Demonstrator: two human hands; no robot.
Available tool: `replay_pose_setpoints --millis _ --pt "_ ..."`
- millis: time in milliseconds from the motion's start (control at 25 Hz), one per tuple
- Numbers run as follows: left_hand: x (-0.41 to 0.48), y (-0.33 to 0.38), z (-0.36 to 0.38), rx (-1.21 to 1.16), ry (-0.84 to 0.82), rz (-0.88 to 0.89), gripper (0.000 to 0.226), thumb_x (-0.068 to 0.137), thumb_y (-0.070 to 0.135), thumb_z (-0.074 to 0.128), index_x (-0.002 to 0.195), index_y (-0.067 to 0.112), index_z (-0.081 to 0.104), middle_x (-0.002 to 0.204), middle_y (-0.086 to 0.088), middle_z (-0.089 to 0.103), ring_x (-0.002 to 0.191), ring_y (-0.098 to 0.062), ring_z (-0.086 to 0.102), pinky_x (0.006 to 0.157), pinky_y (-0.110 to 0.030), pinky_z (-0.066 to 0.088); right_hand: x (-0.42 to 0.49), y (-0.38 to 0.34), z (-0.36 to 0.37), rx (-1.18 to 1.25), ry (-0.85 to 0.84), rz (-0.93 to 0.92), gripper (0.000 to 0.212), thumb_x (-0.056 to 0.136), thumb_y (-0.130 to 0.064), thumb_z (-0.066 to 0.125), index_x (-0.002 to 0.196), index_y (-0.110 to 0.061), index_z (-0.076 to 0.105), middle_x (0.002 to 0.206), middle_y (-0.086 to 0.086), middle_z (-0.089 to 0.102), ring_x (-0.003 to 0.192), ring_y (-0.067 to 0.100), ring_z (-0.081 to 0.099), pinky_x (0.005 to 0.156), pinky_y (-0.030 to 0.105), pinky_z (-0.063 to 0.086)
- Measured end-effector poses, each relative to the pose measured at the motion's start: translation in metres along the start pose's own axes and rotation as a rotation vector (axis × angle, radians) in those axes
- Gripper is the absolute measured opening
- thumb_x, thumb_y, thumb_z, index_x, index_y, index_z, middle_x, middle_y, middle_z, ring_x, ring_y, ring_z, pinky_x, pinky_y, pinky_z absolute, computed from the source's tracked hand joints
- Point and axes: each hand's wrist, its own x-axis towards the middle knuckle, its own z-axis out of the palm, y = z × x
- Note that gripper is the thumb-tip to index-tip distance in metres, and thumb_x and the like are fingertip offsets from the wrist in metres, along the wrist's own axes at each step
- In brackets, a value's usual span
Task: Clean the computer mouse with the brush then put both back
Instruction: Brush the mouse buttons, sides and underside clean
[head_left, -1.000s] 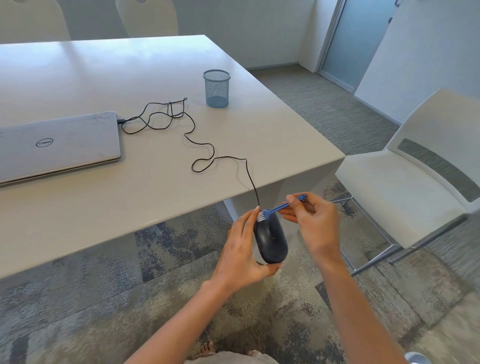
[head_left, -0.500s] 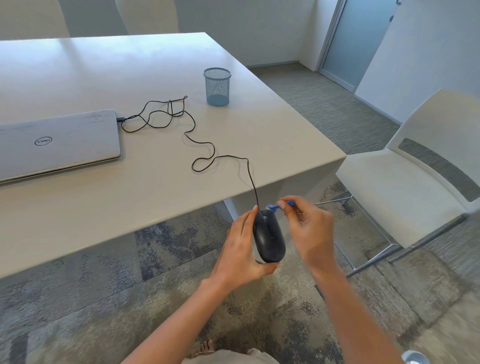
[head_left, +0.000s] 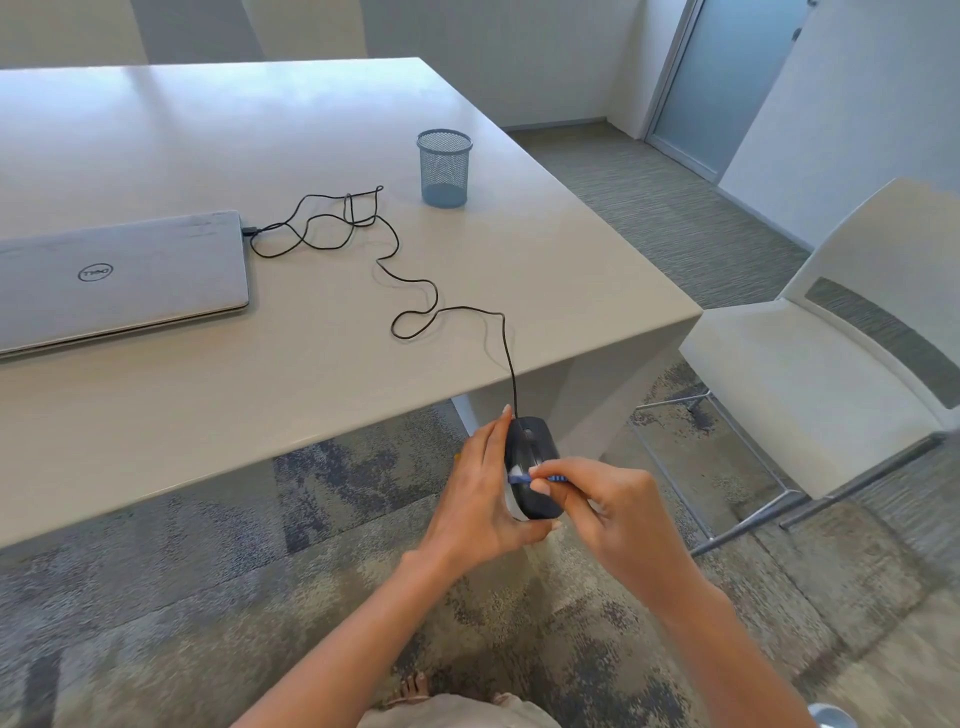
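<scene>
Black and glossy, the computer mouse (head_left: 532, 467) is held in the air in front of the table's (head_left: 311, 364) near edge, off the tabletop and above the carpet (head_left: 156, 597). The left hand (head_left: 480, 506) cups it from the left side and beneath, fingers curled around its body with one fingertip reaching up near the front end where the cord (head_left: 415, 301) leaves. The right hand (head_left: 618, 512) comes in from the right, its thumb and fingers pressed together in a pinch on the blue brush (head_left: 540, 479), whose white bristle end lies against the top of the mouse near its left edge. The cord runs up over the table edge, loops across the tabletop and ends at a plug in the side of a closed grey laptop (head_left: 119, 275). A blue mesh cup (head_left: 444, 167) stands upright farther back on the table, apart from the cord. A white chair (head_left: 810, 374) sits to the right of the table.
</scene>
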Motion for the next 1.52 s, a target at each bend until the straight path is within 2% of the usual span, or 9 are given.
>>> replay_pose_setpoints --millis 120,360,600,880,1080,1160,1320,1440,1520 --pt "0.000 0.002 0.002 -0.003 -0.011 0.010 0.123 0.068 0.050 0.083 0.157 0.023 0.003 0.150 0.007 0.024 0.138 -0.011 0.028 0.112 -0.027 0.030 -0.003 0.000 -0.005 0.061 -0.103 0.054 0.005 0.090 -0.012 0.070 0.088 -0.014 0.074 0.072 -0.011 0.073 0.067 -0.014 0.062 0.059 0.001 0.039" --pt "-0.001 0.007 0.005 0.022 -0.006 0.031 0.126 0.064 0.053 0.086 0.157 0.022 0.006 0.151 0.003 0.027 0.137 -0.010 0.027 0.111 -0.025 0.029 0.010 0.007 -0.005 0.016 0.212 0.064 0.013 0.087 -0.006 0.073 0.098 -0.011 0.076 0.087 -0.004 0.077 0.077 0.002 0.069 0.070 0.011 0.052" --pt "0.002 0.007 -0.001 0.048 0.020 0.023 0.126 0.064 0.054 0.084 0.157 0.018 0.007 0.152 0.001 0.028 0.139 -0.014 0.029 0.114 -0.037 0.033 -0.003 0.010 -0.001 -0.074 0.167 0.012 0.022 0.085 -0.007 0.074 0.104 -0.017 0.075 0.095 -0.005 0.076 0.082 0.005 0.071 0.072 0.023 0.057" --pt "0.002 0.007 0.001 0.031 0.001 -0.014 0.123 0.067 0.059 0.079 0.157 0.019 0.005 0.154 0.001 0.023 0.141 -0.015 0.026 0.116 -0.038 0.032 -0.034 0.003 -0.004 -0.004 0.061 0.028 0.014 0.088 -0.020 0.069 0.101 -0.022 0.074 0.091 -0.014 0.074 0.080 -0.004 0.068 0.069 0.017 0.056" --pt "0.006 0.012 0.003 0.038 0.003 0.001 0.123 0.067 0.055 0.082 0.157 0.017 0.008 0.154 0.000 0.025 0.141 -0.016 0.027 0.115 -0.036 0.032 -0.033 0.007 -0.005 0.049 0.074 0.154 0.012 0.085 -0.009 0.075 0.094 -0.017 0.077 0.073 -0.025 0.066 0.061 -0.011 0.060 0.057 0.001 0.038" --pt "0.006 0.012 0.004 0.040 0.014 0.012 0.123 0.065 0.053 0.083 0.157 0.017 0.010 0.153 0.001 0.026 0.139 -0.016 0.029 0.113 -0.036 0.034 -0.033 0.015 -0.010 0.102 0.097 0.199 0.011 0.086 -0.013 0.075 0.090 -0.023 0.076 0.069 -0.024 0.069 0.059 -0.006 0.063 0.054 0.008 0.043" --pt "0.006 0.010 0.004 0.065 -0.003 0.049 0.123 0.065 0.056 0.082 0.157 0.019 0.008 0.151 0.002 0.026 0.137 -0.015 0.031 0.112 -0.035 0.036 -0.036 0.033 -0.027 0.187 0.103 0.274 0.012 0.088 -0.039 0.069 0.088 -0.029 0.075 0.072 -0.010 0.075 0.063 0.017 0.072 0.057 0.044 0.059" --pt "0.004 0.008 0.006 0.079 -0.014 0.063 0.124 0.065 0.059 0.081 0.157 0.020 0.007 0.151 0.005 0.025 0.138 -0.013 0.029 0.112 -0.031 0.033 -0.034 0.039 -0.037 0.170 0.070 0.298 0.009 0.084 -0.029 0.070 0.087 -0.023 0.076 0.073 -0.009 0.076 0.067 0.006 0.073 0.059 0.032 0.060" --pt "0.004 0.006 0.005 0.074 -0.004 0.062 0.124 0.065 0.059 0.081 0.157 0.021 0.008 0.151 0.007 0.024 0.138 -0.012 0.028 0.112 -0.028 0.031 -0.032 0.044 -0.043 0.066 0.023 0.285 0.004 0.085 -0.020 0.073 0.085 -0.023 0.076 0.068 -0.007 0.074 0.057 0.005 0.068 0.048 0.021 0.052"
